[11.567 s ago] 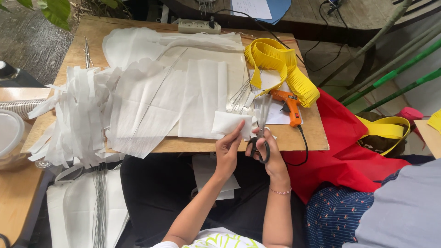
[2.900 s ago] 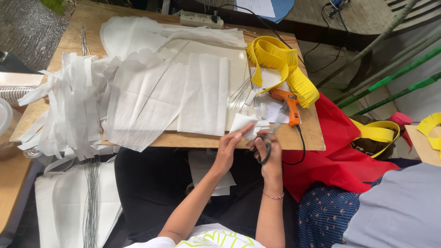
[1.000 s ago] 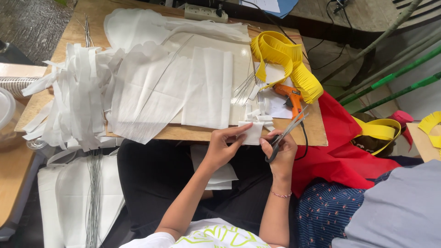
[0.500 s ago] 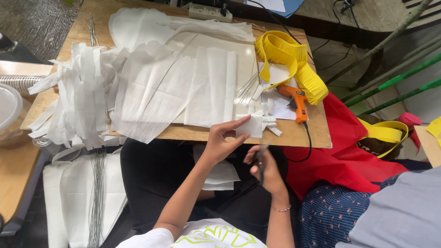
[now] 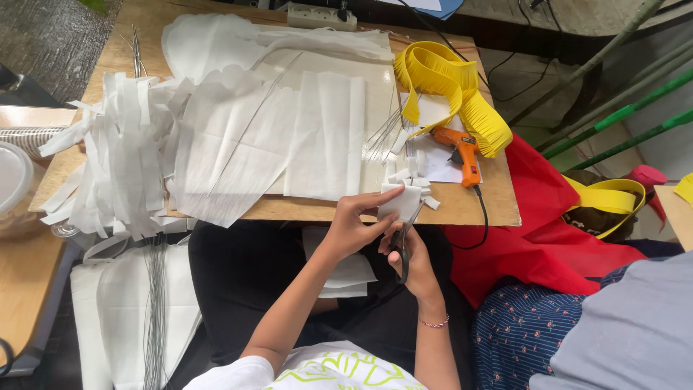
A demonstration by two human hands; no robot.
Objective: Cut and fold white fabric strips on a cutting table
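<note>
My left hand [image 5: 355, 225] pinches a small folded piece of white paper [image 5: 401, 203] at the near edge of the wooden table [image 5: 473, 209]. My right hand [image 5: 408, 254] grips black-handled scissors [image 5: 404, 242], whose blades point up at the paper's right side. Small cut white strips [image 5: 410, 172] lie on the table just beyond the paper. More white paper [image 5: 348, 269] rests on my lap under my hands.
Large white paper sheets [image 5: 289, 130] and a heap of white strips [image 5: 115, 159] cover the table. An orange glue gun [image 5: 462, 153], yellow fringed paper [image 5: 447, 90] and thin wires [image 5: 386, 126] lie at right. Another person in grey [image 5: 635, 325] sits to my right beside red fabric [image 5: 548, 231].
My right hand dropped away with the scissors, then came back up under the paper. My left hand has kept hold of the folded white piece near the table edge.
</note>
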